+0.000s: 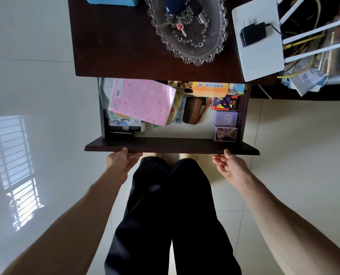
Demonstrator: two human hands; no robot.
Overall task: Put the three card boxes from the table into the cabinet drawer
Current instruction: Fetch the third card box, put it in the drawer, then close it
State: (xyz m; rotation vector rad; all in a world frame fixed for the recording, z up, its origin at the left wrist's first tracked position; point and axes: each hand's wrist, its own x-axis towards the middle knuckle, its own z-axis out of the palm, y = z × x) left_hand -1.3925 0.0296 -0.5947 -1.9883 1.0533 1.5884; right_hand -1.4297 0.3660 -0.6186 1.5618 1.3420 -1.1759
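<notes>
The dark wooden drawer (171, 146) stands pulled out below the cabinet top. Along its right side lie three card boxes in a row: a dark purple and red one (224, 103) farthest in, a plain lilac one (225, 118) in the middle, and a pictured one (224, 133) against the drawer front. My left hand (123, 160) touches the underside of the drawer front at the left, fingers apart and holding nothing. My right hand (229, 165) is at the front's right end, thumb against the edge, fingers apart and empty.
The drawer also holds a pink notebook (142, 101), a brown case (194, 110), an orange box (210, 88) and papers. On the cabinet top (115, 46) sit a glass dish with keys (187, 28), a blue box (111, 0) and a white router with a black plug (257, 42). My legs stand just before the drawer.
</notes>
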